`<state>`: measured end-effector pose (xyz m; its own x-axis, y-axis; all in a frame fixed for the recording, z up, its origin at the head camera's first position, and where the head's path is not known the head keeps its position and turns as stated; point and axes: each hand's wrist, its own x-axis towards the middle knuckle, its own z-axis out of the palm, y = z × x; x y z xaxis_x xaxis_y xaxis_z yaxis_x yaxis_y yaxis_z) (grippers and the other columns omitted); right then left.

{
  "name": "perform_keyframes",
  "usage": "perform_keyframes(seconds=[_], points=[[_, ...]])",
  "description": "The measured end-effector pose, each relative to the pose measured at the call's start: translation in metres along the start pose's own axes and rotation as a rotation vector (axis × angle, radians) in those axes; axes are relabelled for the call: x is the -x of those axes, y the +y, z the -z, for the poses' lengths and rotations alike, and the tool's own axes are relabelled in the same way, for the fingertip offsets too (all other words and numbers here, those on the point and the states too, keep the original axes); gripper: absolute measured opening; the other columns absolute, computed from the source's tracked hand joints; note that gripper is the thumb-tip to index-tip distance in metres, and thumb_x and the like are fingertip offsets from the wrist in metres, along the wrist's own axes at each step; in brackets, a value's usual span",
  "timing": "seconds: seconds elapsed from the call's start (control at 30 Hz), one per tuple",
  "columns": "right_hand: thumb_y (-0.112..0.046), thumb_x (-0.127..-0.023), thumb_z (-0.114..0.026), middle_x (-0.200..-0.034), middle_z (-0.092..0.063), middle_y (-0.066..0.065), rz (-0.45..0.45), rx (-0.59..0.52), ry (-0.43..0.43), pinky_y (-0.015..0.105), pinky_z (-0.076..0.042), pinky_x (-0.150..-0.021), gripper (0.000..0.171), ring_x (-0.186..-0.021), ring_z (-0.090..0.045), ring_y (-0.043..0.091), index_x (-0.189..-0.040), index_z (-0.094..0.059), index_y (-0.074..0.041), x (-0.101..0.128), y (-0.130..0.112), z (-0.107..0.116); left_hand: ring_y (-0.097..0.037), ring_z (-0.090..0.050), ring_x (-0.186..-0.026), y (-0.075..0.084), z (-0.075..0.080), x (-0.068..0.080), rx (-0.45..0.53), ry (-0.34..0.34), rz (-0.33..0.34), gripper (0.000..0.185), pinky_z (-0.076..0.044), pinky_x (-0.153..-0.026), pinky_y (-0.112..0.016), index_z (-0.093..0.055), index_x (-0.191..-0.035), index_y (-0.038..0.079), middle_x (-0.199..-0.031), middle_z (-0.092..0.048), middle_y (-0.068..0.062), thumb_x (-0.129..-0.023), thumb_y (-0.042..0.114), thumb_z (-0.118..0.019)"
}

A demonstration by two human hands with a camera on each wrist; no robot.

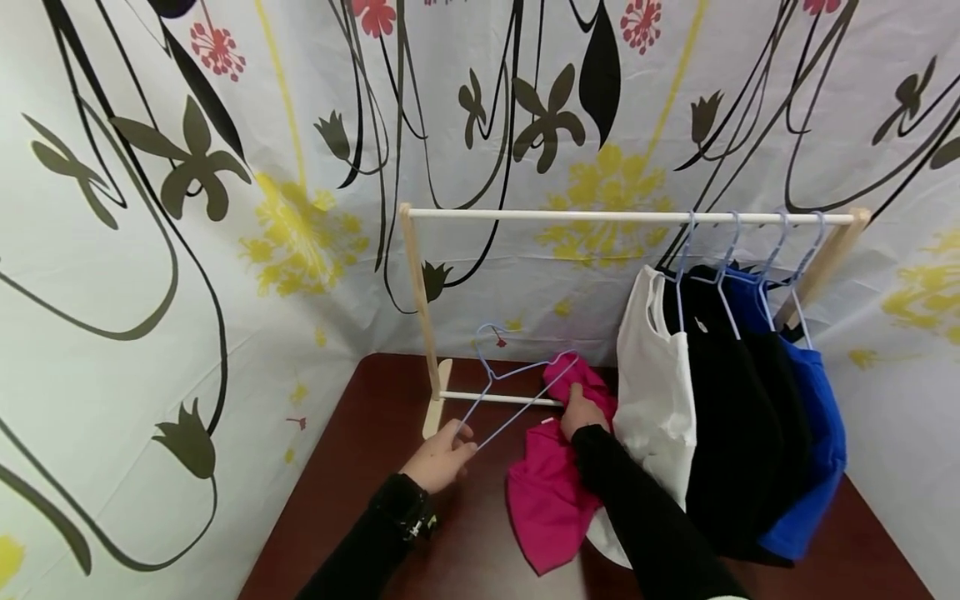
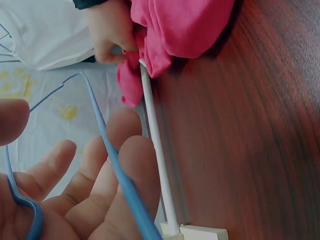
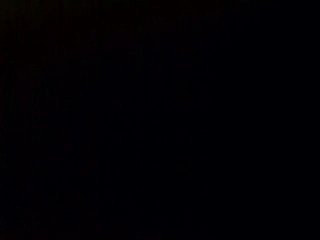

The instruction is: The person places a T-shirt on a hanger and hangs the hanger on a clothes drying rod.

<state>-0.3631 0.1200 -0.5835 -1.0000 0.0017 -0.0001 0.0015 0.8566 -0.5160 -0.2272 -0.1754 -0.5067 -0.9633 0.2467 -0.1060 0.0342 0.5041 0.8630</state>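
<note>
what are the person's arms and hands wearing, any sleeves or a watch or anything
Both arms wear long black sleeves to the wrist. The left hand and right hand are bare, without gloves. A black wrist-mounted device with a strap sits on the left wrist.

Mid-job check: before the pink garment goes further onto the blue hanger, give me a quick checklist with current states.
1. Left hand holds blue hanger: ok.
2. Right hand grips pink garment: ok.
3. Hanger end inside the garment: ok, the right tip enters the fabric.
4. Free space on top rail: ok, left part is bare.
5. White shirt hangs close beside the right hand: not ok, crowded.
6. Right wrist view: cannot tell, it is black.
</note>
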Motion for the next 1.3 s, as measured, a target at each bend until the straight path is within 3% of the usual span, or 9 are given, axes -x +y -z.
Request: perform_keyframes(seconds=[0.27,0.43,0.63,0.7,0.83,0.93,1.03,1.17,1.3], points=[[0.003,-0.089,-0.056,-0.098,-0.067,0.019,0.184,0.099,0.067,0.052,-0.051,-0.079,0.025,-0.093,-0.065,0.04,-0.11,-0.056,-0.011,0.0,0.003,0.025,-0.034,-0.067,-0.083,0.001,0.007,0.002,0.0,-0.004,0.001,0.025,-0.051,-0.066,-0.037,-0.052,-0.124,0.011,-0.093,-0.063,-0.005,-0.105,0.027,-0.055],[-0.005,-0.094,-0.052,-0.108,-0.07,0.021,0.14,0.048,0.041,0.052,-0.051,-0.084,0.026,-0.097,-0.066,0.039,-0.117,-0.063,-0.005,0.005,0.003,0.04,-0.028,-0.066,-0.078,0.003,0.007,0.006,-0.011,-0.01,-0.004,0.023,-0.051,-0.066,-0.037,-0.053,-0.124,0.011,-0.091,-0.063,-0.005,-0.105,0.025,-0.055],[-0.017,-0.093,-0.053,-0.095,-0.069,0.014,0.063,-0.031,0.072,0.045,-0.048,-0.08,0.017,-0.084,-0.063,0.032,-0.1,-0.063,-0.006,0.011,0.01,0.051,-0.025,-0.065,-0.078,0.005,0.005,0.011,-0.023,-0.028,-0.01,0.026,-0.052,-0.066,-0.037,-0.052,-0.125,0.008,-0.092,-0.062,-0.006,-0.105,0.024,-0.055],[-0.011,-0.092,-0.053,-0.097,-0.068,0.016,0.053,-0.053,0.052,0.042,-0.05,-0.075,0.02,-0.079,-0.063,0.03,-0.107,-0.063,-0.005,0.015,0.014,0.054,-0.024,-0.064,-0.077,0.004,0.005,0.011,-0.017,-0.033,-0.005,0.028,-0.052,-0.066,-0.037,-0.052,-0.127,0.006,-0.093,-0.063,-0.008,-0.105,0.024,-0.056],[-0.002,-0.092,-0.046,-0.111,-0.065,0.028,0.001,-0.129,-0.04,0.039,-0.054,-0.063,0.051,-0.068,-0.065,0.03,-0.142,-0.049,-0.001,0.023,0.024,0.059,-0.023,-0.064,-0.076,0.004,0.006,0.011,-0.007,-0.041,-0.01,0.029,-0.052,-0.066,-0.037,-0.052,-0.126,0.007,-0.092,-0.062,-0.008,-0.105,0.026,-0.057],[-0.006,-0.093,-0.046,-0.124,-0.059,0.034,-0.011,-0.074,-0.081,0.046,-0.056,-0.078,0.056,-0.087,-0.068,0.04,-0.148,-0.04,0.006,0.028,0.032,0.06,-0.022,-0.064,-0.077,0.004,0.006,0.011,-0.012,-0.051,-0.013,0.028,-0.052,-0.066,-0.037,-0.052,-0.125,0.01,-0.093,-0.062,-0.005,-0.105,0.028,-0.057],[-0.012,-0.092,-0.056,-0.124,-0.058,0.036,0.049,0.094,-0.013,0.052,-0.046,-0.097,0.049,-0.115,-0.056,0.048,-0.135,-0.053,0.01,0.034,0.04,0.057,-0.022,-0.064,-0.078,0.003,0.004,0.012,-0.02,-0.063,-0.011,0.029,-0.052,-0.067,-0.037,-0.052,-0.126,0.011,-0.095,-0.062,-0.005,-0.105,0.03,-0.057],[-0.002,-0.088,-0.064,-0.111,-0.057,0.033,0.182,0.225,0.119,0.053,-0.047,-0.091,0.043,-0.104,-0.056,0.048,-0.131,-0.061,0.002,0.036,0.049,0.048,-0.028,-0.065,-0.08,0.003,0.0,0.012,-0.026,-0.069,-0.01,0.031,-0.051,-0.065,-0.036,-0.051,-0.128,0.01,-0.093,-0.063,-0.004,-0.105,0.03,-0.056],[0.007,-0.089,-0.059,-0.103,-0.061,0.029,0.211,0.195,0.103,0.05,-0.052,-0.082,0.038,-0.093,-0.061,0.043,-0.126,-0.062,-0.001,0.039,0.052,0.045,-0.029,-0.065,-0.08,0.003,-0.004,0.013,-0.026,-0.08,-0.002,0.03,-0.051,-0.065,-0.037,-0.051,-0.126,0.012,-0.092,-0.063,-0.004,-0.104,0.031,-0.058]])
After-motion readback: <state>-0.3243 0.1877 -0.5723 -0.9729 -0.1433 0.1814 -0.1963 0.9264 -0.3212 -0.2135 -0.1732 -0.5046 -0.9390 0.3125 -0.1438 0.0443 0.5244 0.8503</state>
